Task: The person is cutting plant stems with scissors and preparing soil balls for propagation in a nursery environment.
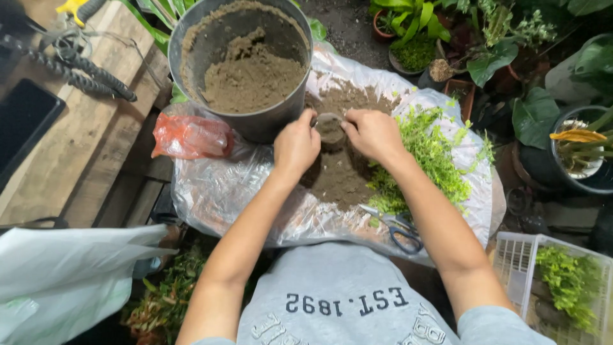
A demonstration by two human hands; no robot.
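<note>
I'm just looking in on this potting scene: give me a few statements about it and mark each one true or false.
1. Both hands, left hand and right hand, hold a small pot. True.
2. The big grey pot is empty. False: it holds sandy soil.
3. Scissors lie on the plastic sheet. True.
4. The orange bag lies right of the hands. False: it lies to their left.
</note>
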